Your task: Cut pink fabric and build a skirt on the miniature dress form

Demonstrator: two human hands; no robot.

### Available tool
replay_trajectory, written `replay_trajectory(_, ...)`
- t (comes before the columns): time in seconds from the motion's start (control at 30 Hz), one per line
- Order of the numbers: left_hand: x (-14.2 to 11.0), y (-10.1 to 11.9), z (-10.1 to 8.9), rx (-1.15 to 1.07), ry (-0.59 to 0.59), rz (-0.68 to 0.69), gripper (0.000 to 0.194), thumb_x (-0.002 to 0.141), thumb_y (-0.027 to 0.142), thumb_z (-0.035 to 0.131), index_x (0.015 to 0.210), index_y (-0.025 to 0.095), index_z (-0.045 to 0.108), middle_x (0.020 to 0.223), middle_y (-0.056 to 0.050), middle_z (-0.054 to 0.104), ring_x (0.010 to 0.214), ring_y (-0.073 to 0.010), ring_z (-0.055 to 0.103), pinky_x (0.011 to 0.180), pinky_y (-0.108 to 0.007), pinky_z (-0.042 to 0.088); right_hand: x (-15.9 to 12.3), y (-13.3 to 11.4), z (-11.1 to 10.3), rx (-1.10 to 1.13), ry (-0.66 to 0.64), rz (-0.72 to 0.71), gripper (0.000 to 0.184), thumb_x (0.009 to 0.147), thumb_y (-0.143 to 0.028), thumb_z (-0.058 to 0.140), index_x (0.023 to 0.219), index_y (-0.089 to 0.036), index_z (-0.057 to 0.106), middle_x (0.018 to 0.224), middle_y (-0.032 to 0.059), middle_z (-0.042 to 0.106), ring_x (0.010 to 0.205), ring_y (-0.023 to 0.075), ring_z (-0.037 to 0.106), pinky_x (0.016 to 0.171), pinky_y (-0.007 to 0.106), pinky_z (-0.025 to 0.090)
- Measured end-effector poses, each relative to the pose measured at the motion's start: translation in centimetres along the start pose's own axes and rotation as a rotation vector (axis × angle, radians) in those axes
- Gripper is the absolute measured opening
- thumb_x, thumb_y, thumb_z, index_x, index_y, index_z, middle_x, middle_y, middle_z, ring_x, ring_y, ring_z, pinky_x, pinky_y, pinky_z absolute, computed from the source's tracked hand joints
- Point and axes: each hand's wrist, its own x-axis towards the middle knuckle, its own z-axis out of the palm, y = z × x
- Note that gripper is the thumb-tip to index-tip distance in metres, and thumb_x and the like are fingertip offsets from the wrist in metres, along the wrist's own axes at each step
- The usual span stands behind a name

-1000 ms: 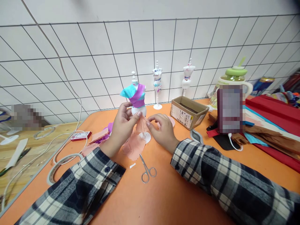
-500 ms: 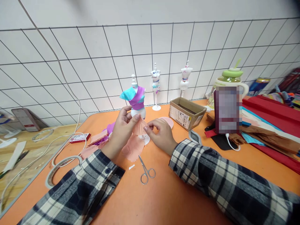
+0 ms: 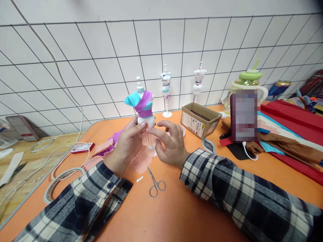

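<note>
A small white dress form (image 3: pixel 146 121) stands upright, its chest wrapped in a purple and turquoise paper top (image 3: pixel 144 108). My left hand (image 3: pixel 129 143) is closed around its hip, the thumb pressing the top of a gathered peach crepe paper piece (image 3: pixel 148 138) against the front. My right hand (image 3: pixel 173 143) has its fingers apart; the index fingertip touches the gathered paper beside my left thumb. Below lies another peach paper sheet (image 3: pixel 141 159), partly covering the form's base. Small scissors (image 3: pixel 156 184) rest on the table in front of it, near a white scrap (image 3: pixel 139 179).
Two more dress forms (image 3: pixel 166 84) stand by the tiled wall. A cardboard box (image 3: pixel 200 121), a propped phone (image 3: pixel 244 116) and a lidded cup (image 3: pixel 249 80) are to the right, with coloured paper sheets (image 3: pixel 290 117). Tape rolls (image 3: pixel 51 188) and a cable (image 3: pixel 81 124) lie left.
My right hand has let go of the peach paper's lower right edge and moved up, its index finger now on the paper's top. My left hand keeps its hold on the form.
</note>
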Motion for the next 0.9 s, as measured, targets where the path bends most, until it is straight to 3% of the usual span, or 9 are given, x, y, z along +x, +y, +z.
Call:
replay_trajectory(0.17,0.0,0.6,0.5,0.007,-0.039,-0.054,0.020,0.083,0.042,0.058,0.087,0.023,0.061,0.094,-0.008,0.068,0.098,-0.0291,0.066,0.077,-0.044,0.056,0.1,0.0,0.1,-0.015,-0.069,0.076,0.059,0.078,-0.018,0.055,0.136,-0.032,0.050,0.133,0.0063,0.046,0.102,0.0267,0.050,0.091,0.046,0.040)
replay_trajectory(0.4,0.1,-0.1,0.5,0.008,-0.021,-0.040,0.024,0.085,0.046,0.060,0.091,0.023,0.062,0.087,-0.006,0.068,0.087,-0.0246,0.067,0.073,-0.039,0.056,0.0,0.2,0.2,0.004,-0.043,0.027,0.061,0.078,-0.020,0.057,0.137,-0.036,0.051,0.136,0.0046,0.044,0.099,0.0254,0.051,0.090,0.046,0.042)
replay_trajectory(0.57,0.1,-0.2,0.4,0.008,-0.013,-0.020,0.023,0.086,0.046,0.060,0.090,0.023,0.061,0.087,-0.006,0.066,0.087,-0.0241,0.066,0.076,-0.040,0.054,0.3,0.4,0.0,0.096,-0.065,0.072,0.060,0.078,-0.025,0.058,0.137,-0.035,0.053,0.140,0.0046,0.040,0.115,0.0286,0.048,0.090,0.044,0.046)
replay_trajectory(0.73,0.1,-0.4,-0.4,0.046,0.007,-0.031,0.025,0.088,0.047,0.057,0.081,0.023,0.061,0.077,-0.004,0.063,0.075,-0.0221,0.064,0.064,-0.036,0.053,0.3,0.8,-0.4,0.211,-0.020,0.056,0.067,0.080,-0.026,0.054,0.145,-0.033,0.038,0.144,0.0072,0.036,0.125,0.0291,0.044,0.091,0.045,0.047)
replay_trajectory(0.83,0.1,-0.3,-0.6,0.034,-0.002,-0.051,0.025,0.086,0.047,0.059,0.080,0.023,0.061,0.075,-0.004,0.063,0.068,-0.0206,0.062,0.057,-0.034,0.051,0.0,0.9,-0.5,0.213,0.025,0.093,0.071,0.081,-0.025,0.051,0.148,-0.032,0.028,0.140,0.0089,0.042,0.118,0.0288,0.048,0.089,0.047,0.048)
replay_trajectory(0.9,0.1,0.0,-0.5,0.025,-0.024,-0.030,0.023,0.085,0.046,0.060,0.085,0.023,0.062,0.080,-0.004,0.065,0.074,-0.0219,0.065,0.061,-0.035,0.052,-0.3,0.6,-0.7,0.209,0.073,0.074,0.067,0.081,-0.024,0.051,0.144,-0.030,0.031,0.135,0.0100,0.047,0.112,0.0281,0.051,0.085,0.046,0.049)
